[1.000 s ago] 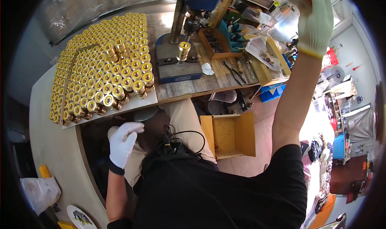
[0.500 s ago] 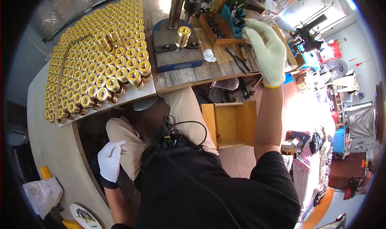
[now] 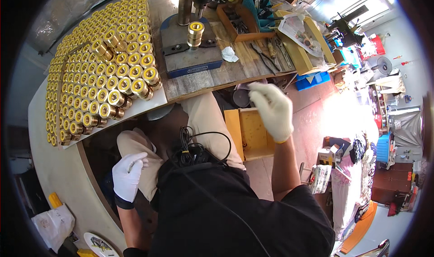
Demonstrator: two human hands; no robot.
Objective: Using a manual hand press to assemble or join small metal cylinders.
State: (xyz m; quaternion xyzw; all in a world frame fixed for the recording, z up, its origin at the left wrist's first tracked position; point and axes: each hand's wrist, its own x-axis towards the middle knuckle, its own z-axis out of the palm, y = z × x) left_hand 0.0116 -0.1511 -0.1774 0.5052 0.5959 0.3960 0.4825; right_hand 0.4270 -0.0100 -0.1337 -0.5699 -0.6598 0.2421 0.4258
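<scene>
My left hand [image 3: 127, 177], in a white glove, rests by my left thigh. Its fingers are bent in against the thumb, and whatever may lie between them is hidden. My right hand [image 3: 274, 111], in a cream knitted glove, hovers just off the table's front edge, above an open yellow drawer-like box. Its fingers are loosely stretched and nothing shows in them. On the blue-edged base of a bench press [image 3: 192, 67] stands a brass-coloured cylindrical fitting [image 3: 195, 35], upright below the press column. Neither hand touches it.
Rows of similar brass fittings [image 3: 101, 67] cover the table's left side, several lying on top. Pliers [image 3: 264, 58], a wooden tool tray [image 3: 235, 33], crumpled white paper [image 3: 229, 54] and a yellow carton [image 3: 307, 53] occupy the right. The yellow box [image 3: 253, 135] sits below the table edge.
My right hand has come down and left, from over the carton at the table's right to just off the front edge. My left hand has stayed by my thigh. The view has shifted slightly.
</scene>
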